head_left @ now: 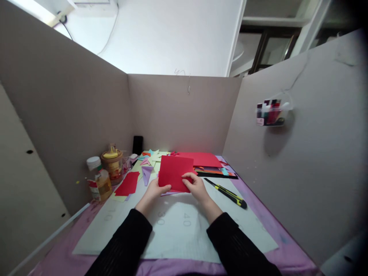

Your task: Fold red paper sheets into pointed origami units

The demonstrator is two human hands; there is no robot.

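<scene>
A square sheet of red paper (175, 171) is held up over the white mat (184, 237). My left hand (155, 190) grips its lower left corner, thumb in front. At the sheet's lower right, my right hand (197, 187) is closed on the edge, with thumb and fingers on its front. Behind the sheet, a stack of red and other coloured papers (205, 160) lies at the back. Another red piece (128, 184) rests on the left of the mat, near a folded purple piece (147, 174).
A black and yellow cutter (228, 193) lies on the right. On the left stand a bottle with a white cap (99, 182) and a yellow-lidded jar (112, 166). Grey partitions (184, 115) enclose the table. A clear holder (270, 112) hangs on the right partition.
</scene>
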